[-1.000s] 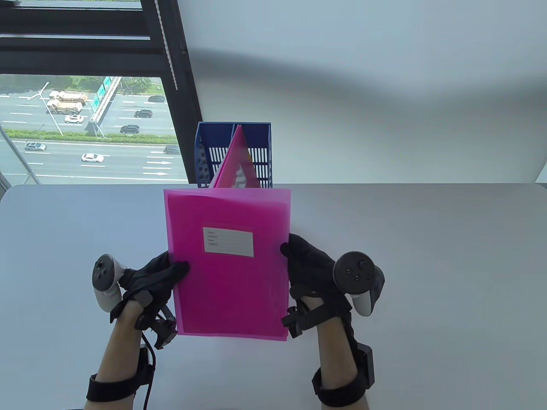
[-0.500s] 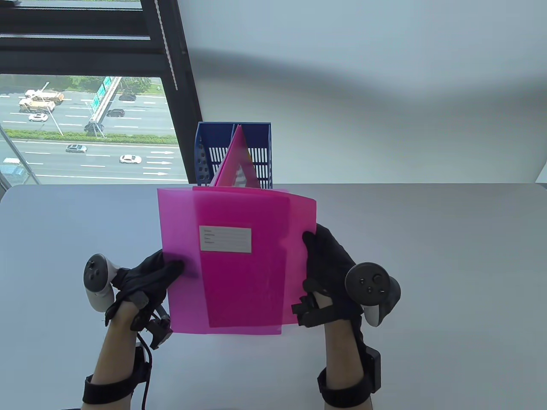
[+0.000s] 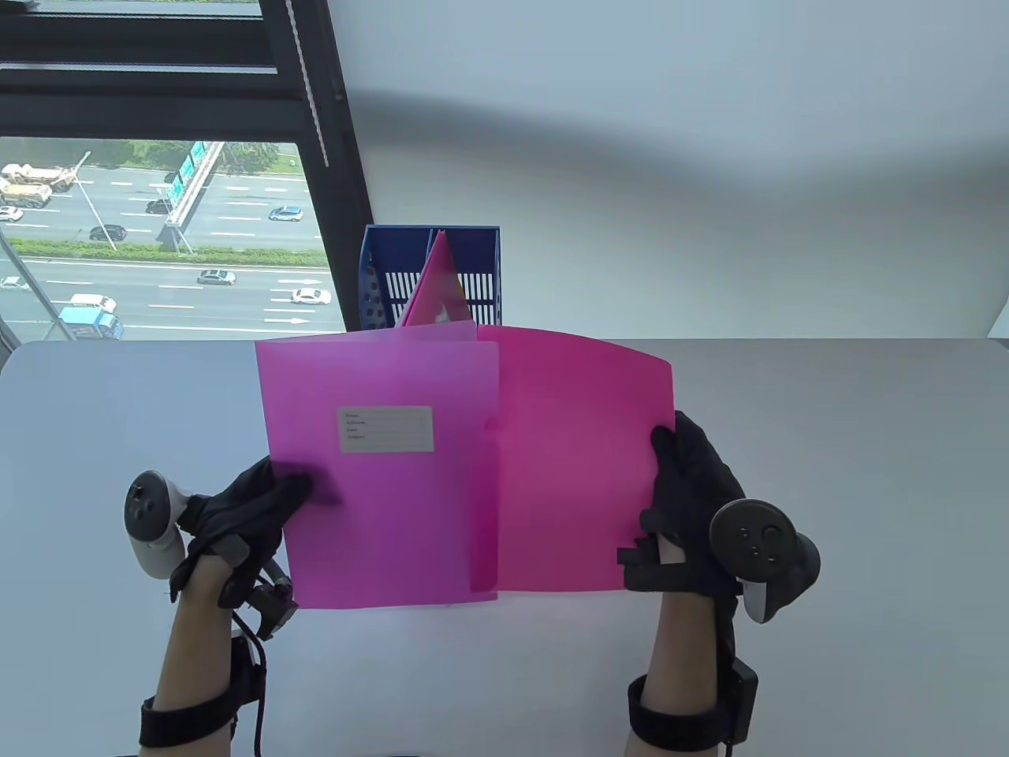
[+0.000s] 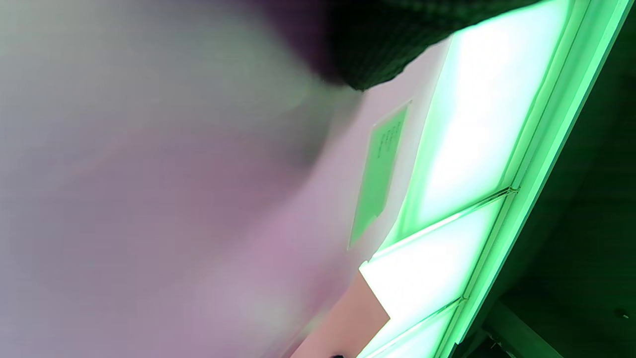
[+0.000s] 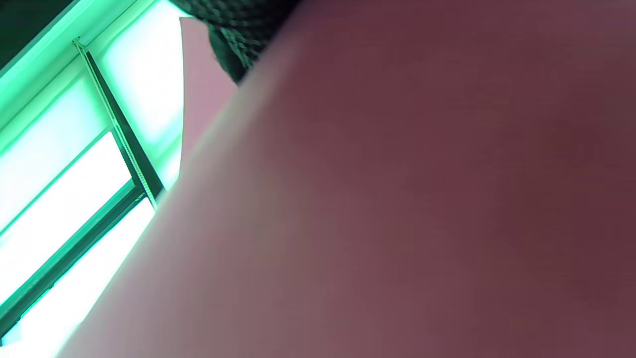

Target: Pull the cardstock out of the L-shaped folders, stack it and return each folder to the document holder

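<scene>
Here, above the table's centre, the left hand (image 3: pixel 244 512) pinches the translucent pink L-shaped folder (image 3: pixel 378 473) while the right hand (image 3: pixel 686 505) grips the pink cardstock (image 3: pixel 575 465), nearly withdrawn toward 3 o'clock; next, probably, stacking, then refiling in the blue document holder (image 3: pixel 378 268) at 12 o'clock.

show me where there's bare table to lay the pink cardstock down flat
Bare table spreads right of the right hand, out to the far edge. A smaller bare patch lies left of the left hand. The middle is crowded: folder, cardstock, and the blue document holder behind them.
</scene>
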Tool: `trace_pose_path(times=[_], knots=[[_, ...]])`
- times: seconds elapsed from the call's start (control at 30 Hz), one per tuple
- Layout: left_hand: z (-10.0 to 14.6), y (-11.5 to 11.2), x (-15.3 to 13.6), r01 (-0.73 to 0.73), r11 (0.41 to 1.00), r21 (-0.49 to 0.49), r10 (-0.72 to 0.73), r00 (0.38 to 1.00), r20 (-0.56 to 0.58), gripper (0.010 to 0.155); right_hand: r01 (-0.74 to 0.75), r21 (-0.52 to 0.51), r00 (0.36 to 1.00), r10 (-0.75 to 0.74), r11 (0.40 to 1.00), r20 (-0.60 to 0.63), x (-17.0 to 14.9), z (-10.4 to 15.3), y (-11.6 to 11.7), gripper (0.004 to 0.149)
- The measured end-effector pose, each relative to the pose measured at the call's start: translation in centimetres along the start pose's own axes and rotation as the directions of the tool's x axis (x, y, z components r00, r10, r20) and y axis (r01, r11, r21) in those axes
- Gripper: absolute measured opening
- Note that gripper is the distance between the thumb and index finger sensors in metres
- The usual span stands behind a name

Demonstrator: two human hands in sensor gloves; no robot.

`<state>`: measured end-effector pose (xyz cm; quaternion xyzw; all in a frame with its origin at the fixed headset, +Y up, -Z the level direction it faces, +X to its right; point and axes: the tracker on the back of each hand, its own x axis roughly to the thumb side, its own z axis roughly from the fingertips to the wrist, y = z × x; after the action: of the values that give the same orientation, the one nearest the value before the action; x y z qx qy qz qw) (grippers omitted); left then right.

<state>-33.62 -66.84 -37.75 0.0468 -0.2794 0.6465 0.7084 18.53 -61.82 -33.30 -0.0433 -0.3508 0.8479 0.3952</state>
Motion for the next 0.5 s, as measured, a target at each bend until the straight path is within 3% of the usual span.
trace_pose_path(times=[0.27, 0.5], knots=[[0.5, 1.2, 0.0, -0.001, 0.999, 0.037, 0.001, 1.0, 0.002, 0.042, -0.122, 0.028, 0.987, 0.124, 0.992, -0.106, -3.6, -0.2, -0.2, 0.036], [0.8, 1.9, 0.2, -0.038, 0.997, 0.066, 0.036, 0.999, 0.02, 0.042, -0.111, 0.257, 0.947, 0.181, 0.96, -0.266, -7.3, 0.2, 3.8, 0.037]])
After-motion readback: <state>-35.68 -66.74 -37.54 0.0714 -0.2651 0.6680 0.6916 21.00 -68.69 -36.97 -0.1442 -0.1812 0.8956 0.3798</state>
